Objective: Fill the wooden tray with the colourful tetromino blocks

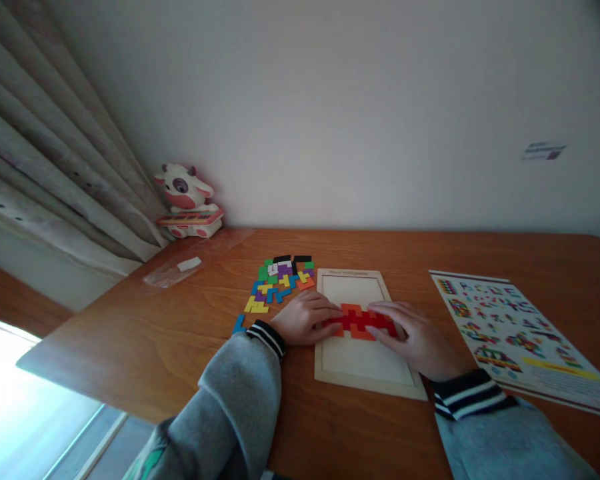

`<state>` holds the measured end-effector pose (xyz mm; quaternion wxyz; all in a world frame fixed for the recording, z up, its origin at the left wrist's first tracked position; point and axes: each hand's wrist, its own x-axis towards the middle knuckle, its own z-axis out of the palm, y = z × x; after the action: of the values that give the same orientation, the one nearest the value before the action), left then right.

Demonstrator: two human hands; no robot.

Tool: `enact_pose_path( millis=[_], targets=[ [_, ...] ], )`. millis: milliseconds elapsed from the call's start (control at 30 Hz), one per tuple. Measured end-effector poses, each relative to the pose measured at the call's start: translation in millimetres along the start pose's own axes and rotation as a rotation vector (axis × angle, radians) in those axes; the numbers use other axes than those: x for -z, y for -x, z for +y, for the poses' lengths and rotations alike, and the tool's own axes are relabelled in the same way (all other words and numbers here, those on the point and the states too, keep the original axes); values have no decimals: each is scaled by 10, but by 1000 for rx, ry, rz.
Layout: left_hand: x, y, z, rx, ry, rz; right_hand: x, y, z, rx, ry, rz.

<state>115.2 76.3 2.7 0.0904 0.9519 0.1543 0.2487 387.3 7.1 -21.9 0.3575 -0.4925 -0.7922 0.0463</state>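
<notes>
Red/orange pieces (359,321) in tray (353,287) — btw left hand (305,319), right hand (415,337); hands flat, touching.

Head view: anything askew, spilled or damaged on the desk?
Nothing spilled or damaged. One blue piece lies apart from the loose pile, beside the left sleeve. The pattern sheet lies skewed to the tray. The left hand and right hand rest on the red and orange pieces in the tray.

Both hands (360,323) press red-orange pieces (359,321) in tray (365,377).
</notes>
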Motion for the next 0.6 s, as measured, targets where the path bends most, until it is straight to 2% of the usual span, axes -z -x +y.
enact_pose_path(
  millis=[67, 133, 267, 333, 467, 600],
  targets=[
    [-21, 4, -2, 6, -22, 1, -11, 2, 5, -15, 4, 5],
    [-35, 15, -27, 79, -75, 35, -16, 8, 21, -44, 8, 15],
    [-22, 76, -164, 417, -270, 185, -10, 20, 40, -79, 9, 32],
    [-10, 127, -262, 524, -328, 189, -7, 23, 43, -82, 9, 34],
    [-36, 216, -432, 528, -303, 111, -16, 32, 58, -85, 17, 57],
    [-84, 229, -492, 500, -290, 76, -30, 38, 75, -90, 27, 87]
  ],
)
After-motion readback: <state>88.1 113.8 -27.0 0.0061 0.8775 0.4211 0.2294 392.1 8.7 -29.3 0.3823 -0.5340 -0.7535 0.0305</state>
